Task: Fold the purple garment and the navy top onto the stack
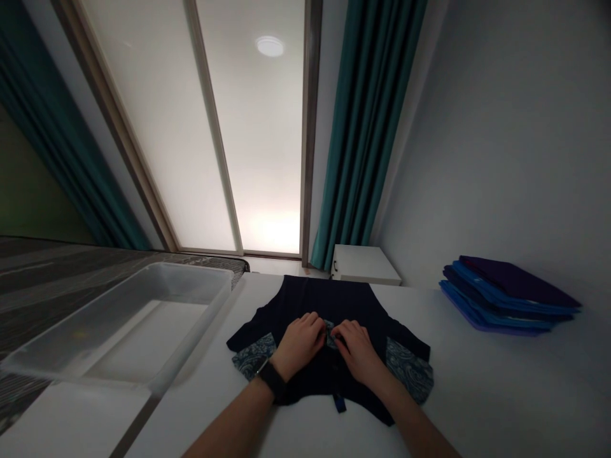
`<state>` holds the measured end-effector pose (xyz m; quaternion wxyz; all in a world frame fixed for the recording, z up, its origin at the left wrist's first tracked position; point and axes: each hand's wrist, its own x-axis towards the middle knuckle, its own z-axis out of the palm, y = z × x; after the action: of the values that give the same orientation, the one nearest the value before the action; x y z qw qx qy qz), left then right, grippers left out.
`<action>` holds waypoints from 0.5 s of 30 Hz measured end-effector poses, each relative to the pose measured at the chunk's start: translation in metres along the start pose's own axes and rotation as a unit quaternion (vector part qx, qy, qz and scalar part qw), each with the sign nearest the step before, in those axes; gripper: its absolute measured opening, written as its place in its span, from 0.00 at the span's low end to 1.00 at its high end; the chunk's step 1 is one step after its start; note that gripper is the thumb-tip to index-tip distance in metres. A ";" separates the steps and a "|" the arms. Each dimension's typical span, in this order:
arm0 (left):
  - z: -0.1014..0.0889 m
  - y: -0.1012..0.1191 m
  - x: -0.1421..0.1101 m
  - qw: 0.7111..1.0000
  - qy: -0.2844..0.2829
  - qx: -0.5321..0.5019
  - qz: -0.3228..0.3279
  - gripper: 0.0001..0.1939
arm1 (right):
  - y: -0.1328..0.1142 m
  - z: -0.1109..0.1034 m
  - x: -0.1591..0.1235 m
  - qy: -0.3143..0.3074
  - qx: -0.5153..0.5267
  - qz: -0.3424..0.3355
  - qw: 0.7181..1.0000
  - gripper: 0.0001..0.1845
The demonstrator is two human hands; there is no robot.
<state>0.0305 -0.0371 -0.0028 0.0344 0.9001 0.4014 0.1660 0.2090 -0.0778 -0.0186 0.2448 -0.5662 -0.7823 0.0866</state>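
A dark navy shirt [344, 299] lies flat on a white table [496, 388], with paisley-patterned blue-grey cloth [408, 369] showing at its sides. My left hand [300, 343], a black watch [272, 380] on its wrist, curls over the cloth at the middle of the garment. My right hand [356, 351] does the same beside it, and the fingertips of both hands nearly meet. A small blue tag [339, 402] hangs at the garment's near edge. The cloth under my palms is hidden.
A large transparent plastic bin [143, 312] stands at the table's left edge. A stack of several folded blue and purple garments [506, 299] sits at the right. A white cabinet [365, 264] stands behind the table, by teal curtains [367, 127] and a frosted glass door [243, 127].
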 end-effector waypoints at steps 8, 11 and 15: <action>0.000 -0.008 0.001 0.990 0.031 -0.132 -0.038 0.03 | -0.002 -0.002 0.001 -0.005 -0.004 0.003 1.000 0.09; -0.001 -0.010 0.002 0.979 0.024 -0.195 -0.063 0.04 | -0.004 -0.004 0.001 -0.011 -0.003 0.001 1.000 0.09; -0.003 -0.010 0.002 0.980 0.006 -0.199 -0.025 0.04 | -0.006 -0.004 0.001 -0.011 -0.005 -0.003 1.000 0.10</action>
<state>0.0241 -0.0290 -0.0014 0.2149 0.8636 0.3832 0.2474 0.2060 -0.0797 -0.0124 0.2336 -0.5642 -0.7869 0.0883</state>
